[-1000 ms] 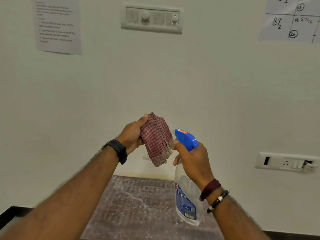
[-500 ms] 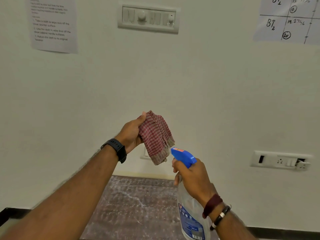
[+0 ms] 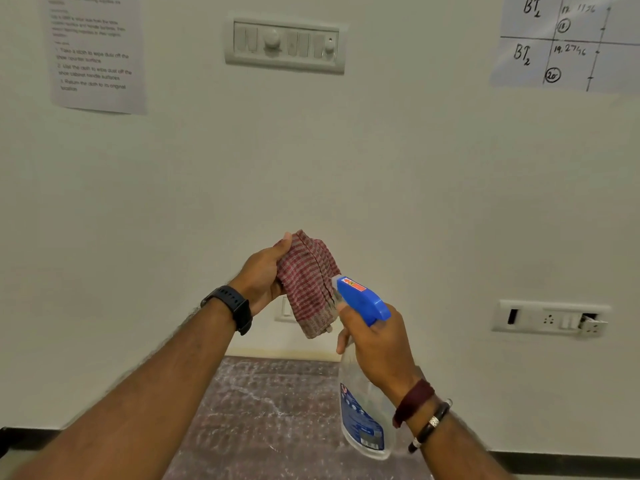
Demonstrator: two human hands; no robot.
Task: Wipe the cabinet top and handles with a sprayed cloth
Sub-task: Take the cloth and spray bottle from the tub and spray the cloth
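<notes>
Below both of my hands I see the cabinet top, a dark marbled slab running away toward the pale wall behind them. Both forearms reach forward and up from the lower corners, meeting near the middle. My left hand is raised with its palm turned inward, thumb on top, fingers curled round one red checked cloth that hangs folded just to its right. My right hand sits lower and right of it, wrapped round the neck of one clear spray bottle with a blue head, the nozzle just beside the cloth's edge. On the wall above the hands are two paper sheets, and I count one switch panel. One socket strip lies right of my right hand. I wear one black watch and two wristbands.
</notes>
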